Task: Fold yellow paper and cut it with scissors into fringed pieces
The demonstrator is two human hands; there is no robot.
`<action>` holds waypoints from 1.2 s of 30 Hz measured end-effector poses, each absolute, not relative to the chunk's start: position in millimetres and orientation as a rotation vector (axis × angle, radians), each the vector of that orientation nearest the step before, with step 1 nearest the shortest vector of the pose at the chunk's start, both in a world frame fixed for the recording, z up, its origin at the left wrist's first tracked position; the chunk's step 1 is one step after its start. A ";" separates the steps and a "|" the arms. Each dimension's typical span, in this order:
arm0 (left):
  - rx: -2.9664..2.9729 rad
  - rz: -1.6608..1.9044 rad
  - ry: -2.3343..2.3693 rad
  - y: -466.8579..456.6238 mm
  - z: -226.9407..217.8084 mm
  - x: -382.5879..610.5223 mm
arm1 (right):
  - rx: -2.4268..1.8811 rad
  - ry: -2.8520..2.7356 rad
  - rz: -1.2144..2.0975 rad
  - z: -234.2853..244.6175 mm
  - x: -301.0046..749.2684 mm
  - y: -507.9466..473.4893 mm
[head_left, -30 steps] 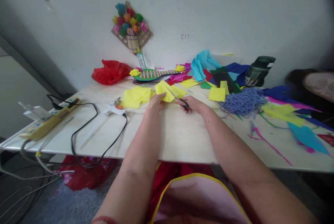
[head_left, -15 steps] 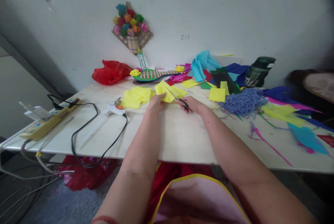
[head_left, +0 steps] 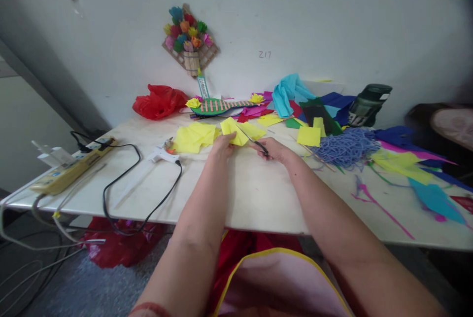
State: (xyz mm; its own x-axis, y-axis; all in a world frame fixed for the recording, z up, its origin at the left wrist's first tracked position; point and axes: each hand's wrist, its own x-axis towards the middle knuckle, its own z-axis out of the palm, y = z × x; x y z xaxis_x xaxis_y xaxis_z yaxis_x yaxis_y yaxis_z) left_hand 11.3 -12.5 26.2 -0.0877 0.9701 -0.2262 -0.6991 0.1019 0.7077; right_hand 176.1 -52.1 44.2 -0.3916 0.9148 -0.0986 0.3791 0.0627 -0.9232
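Head view: yellow sheet held to scissors, mid-table

Item: yellow sheet (head_left: 236, 132), thin crepe-like paper, creased, irregular in outline. It lies at the middle of the table (head_left: 251, 189), towards the far side, its near edge raised off the top.

Left hand (head_left: 221, 144): fingers closed in a pinch on the sheet's near left corner.

Right hand (head_left: 275, 149): curled shut round the dark handles of the scissors (head_left: 254, 142). The slim metal blades slant up and left onto the sheet; how far they are parted cannot be told.

Table: pale, smooth, stone-like slab with a straight front edge.

Just left of the sheet: a loose stack of yellow paper (head_left: 194, 137). Beyond it, a white glue gun (head_left: 160, 155) with a black cord (head_left: 121, 184) looping to a yellowed power strip (head_left: 70, 169).

Right: a flat yellow square (head_left: 308, 135), a tangled heap of blue yarn (head_left: 345, 147), a dark green bottle (head_left: 367, 105).

Far edge: a crumpled red plastic bag (head_left: 158, 101), a cyan paper twist (head_left: 290, 92).

On the wall: a slatted plaque of paper flowers (head_left: 188, 41).
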 end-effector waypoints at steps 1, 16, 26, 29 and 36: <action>0.426 1.461 0.822 -12.5 26.2 11.2 | -1.285 -1.826 1.307 43.6 176.1 -51.8; 0.455 1.411 0.795 -9.2 21.3 9.1 | -1.211 -1.836 1.330 36.6 183.2 -45.4; 0.503 1.383 0.787 -14.2 25.7 15.0 | -1.172 -1.848 1.306 32.3 183.1 -40.4; 0.514 1.382 0.793 -14.6 25.7 15.9 | -1.175 -1.842 1.299 32.0 182.5 -40.4; 0.521 1.381 0.794 -14.2 25.1 16.2 | -1.221 -1.807 1.322 34.4 179.7 -42.6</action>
